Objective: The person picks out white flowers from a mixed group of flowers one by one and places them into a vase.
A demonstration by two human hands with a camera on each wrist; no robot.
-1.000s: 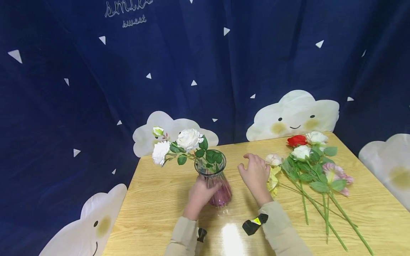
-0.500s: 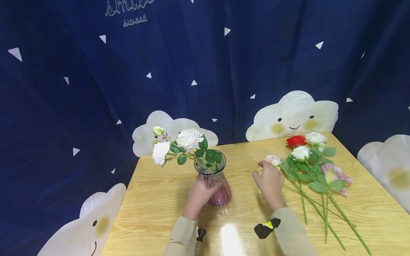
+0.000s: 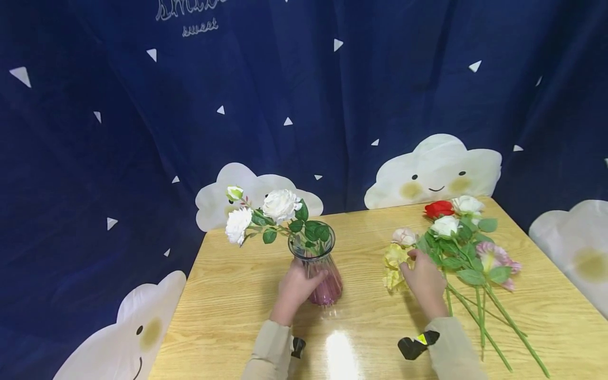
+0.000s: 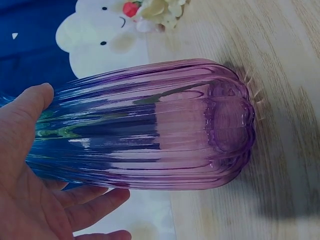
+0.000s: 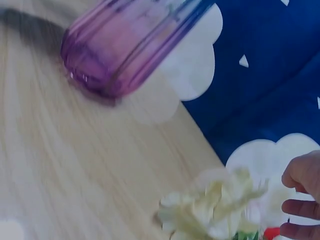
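My left hand (image 3: 293,289) grips a ribbed glass vase (image 3: 329,289), its thumb and fingers around the side. The vase tints from blue to purple-pink in the left wrist view and stands upright on the table. A stem with white flowers (image 3: 281,206), a bud and green leaves sits in it, leaning out to the left. My right hand (image 3: 424,281) hovers with loosely bent fingers at the right edge of a yellow flower (image 3: 393,274). In the right wrist view the yellow flower (image 5: 210,207) lies on the table, apart from the fingers (image 5: 302,207).
Beside the right hand lies a loose heap of flowers: a pale pink rose (image 3: 404,236), a red rose (image 3: 438,209), a white rose (image 3: 446,226) and a pink flower (image 3: 494,257). Their stems point toward the front. A blue curtain (image 3: 304,95) hangs behind the table (image 3: 228,316).
My right hand has moved right, from near the vase across the yellow flower to its right side, uncovering it. The left hand and vase have stayed in place.
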